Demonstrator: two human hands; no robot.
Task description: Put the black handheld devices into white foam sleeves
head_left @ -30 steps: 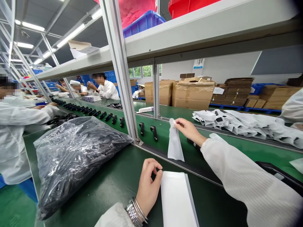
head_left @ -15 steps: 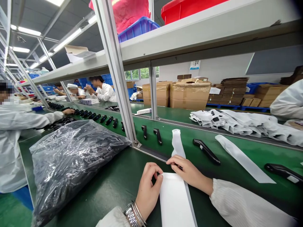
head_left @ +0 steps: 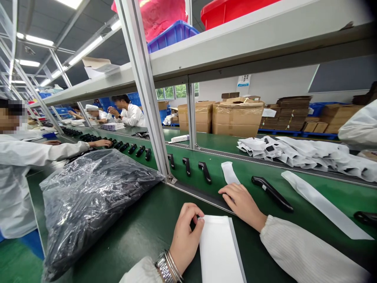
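Observation:
A stack of flat white bags [head_left: 219,251] lies on the green bench in front of me. At its upper left corner my left hand [head_left: 187,232] is closed, thumb and forefinger pinched on the edge of a white bag. My right hand [head_left: 240,202] reaches over the bench's edge rail to the green belt, fingers stretched out, with nothing visible in them. Just beyond its fingers a single white bag [head_left: 229,173] lies on the belt, its near end hidden by the hand. A black curved handheld device [head_left: 272,193] lies to the right, followed by another white bag [head_left: 324,204].
A big clear plastic bag of dark items [head_left: 97,196] covers the bench at left. A metal post [head_left: 147,94] rises beside it. More black devices [head_left: 204,172] line the belt. White-bagged items [head_left: 294,155] are heaped beyond it. A co-worker's hand [head_left: 101,143] touches devices at far left.
The devices and white bags on the belt have shifted to the right. My right hand has moved slightly right and farther over the belt. My left hand keeps its place at the stack's corner.

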